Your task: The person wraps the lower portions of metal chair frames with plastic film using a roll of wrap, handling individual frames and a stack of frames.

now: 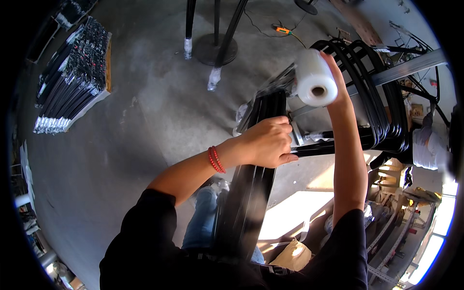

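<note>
My right hand (336, 77) is wrapped around the far right side of a roll of clear stretch film (313, 72), its cardboard core end toward me. A see-through strip of film (281, 79) reaches from the roll leftward over the far part of a bundle of long black metal tubes (249, 198). This bundle runs from near my body away from me. My left hand (267, 142), with a red beaded bracelet (215, 160) on the wrist, lies across the bundle, fingers curled over its right edge. The undersides of those fingers are hidden.
Curved black tube frames (372, 92) rest by a grey metal beam (411, 67) at right. Stacked black parts with wrapped ends (72, 77) stand on the floor at far left. A black stand with a round base (216, 49) and an orange tool (282, 30) with a cable lie ahead.
</note>
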The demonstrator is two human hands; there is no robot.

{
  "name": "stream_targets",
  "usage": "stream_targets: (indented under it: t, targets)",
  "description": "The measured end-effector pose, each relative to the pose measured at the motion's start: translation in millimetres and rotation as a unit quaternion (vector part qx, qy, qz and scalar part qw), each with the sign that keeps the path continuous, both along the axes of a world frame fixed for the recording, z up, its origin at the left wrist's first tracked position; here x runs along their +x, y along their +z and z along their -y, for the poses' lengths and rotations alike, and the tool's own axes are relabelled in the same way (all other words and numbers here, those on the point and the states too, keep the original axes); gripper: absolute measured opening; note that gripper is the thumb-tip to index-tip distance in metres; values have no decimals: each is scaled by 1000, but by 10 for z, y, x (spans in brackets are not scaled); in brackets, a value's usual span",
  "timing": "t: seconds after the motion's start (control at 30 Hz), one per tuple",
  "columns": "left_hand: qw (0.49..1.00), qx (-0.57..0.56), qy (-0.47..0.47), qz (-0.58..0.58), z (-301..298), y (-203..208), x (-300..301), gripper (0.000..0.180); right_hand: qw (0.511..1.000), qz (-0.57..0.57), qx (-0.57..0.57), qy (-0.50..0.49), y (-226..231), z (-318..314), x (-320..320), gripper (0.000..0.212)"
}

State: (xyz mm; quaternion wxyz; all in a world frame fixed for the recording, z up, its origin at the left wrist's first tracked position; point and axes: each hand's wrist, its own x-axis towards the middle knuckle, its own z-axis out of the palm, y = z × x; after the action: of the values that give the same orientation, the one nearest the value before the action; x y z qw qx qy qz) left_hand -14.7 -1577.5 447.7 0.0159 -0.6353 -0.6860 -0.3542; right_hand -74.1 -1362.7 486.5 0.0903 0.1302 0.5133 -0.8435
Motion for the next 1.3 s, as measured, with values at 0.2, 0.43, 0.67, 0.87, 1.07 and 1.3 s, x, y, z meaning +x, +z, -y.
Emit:
stream_targets:
  t: [0.2, 0.43, 0.67, 0.87, 1.07, 1.3]
  targets:
    - [999, 28, 3, 39, 59, -45, 29, 32, 984, 123, 2, -128, -611, 60, 1358, 54]
    - [677, 135, 462, 556, 648, -534, 390, 29, 923, 194, -300, -142, -1947, 1772, 2089, 40]
    - [220, 143, 77, 962, 1453, -695, 547, 45, 939, 151, -289, -107, -1824, 2125, 1787, 40]
    - [293, 87, 8, 952, 1626, -803, 454, 50, 950, 138, -261, -102, -1701, 2132, 1702, 40]
    - [232, 212, -82, 946, 1579, -908, 527, 65, 958, 124, -240, -98, -1666, 2134, 1655, 40]
    - [344, 187, 51, 919, 1549, -627, 321, 67, 979, 108, -152, -84, -1596, 2008, 1459, 40]
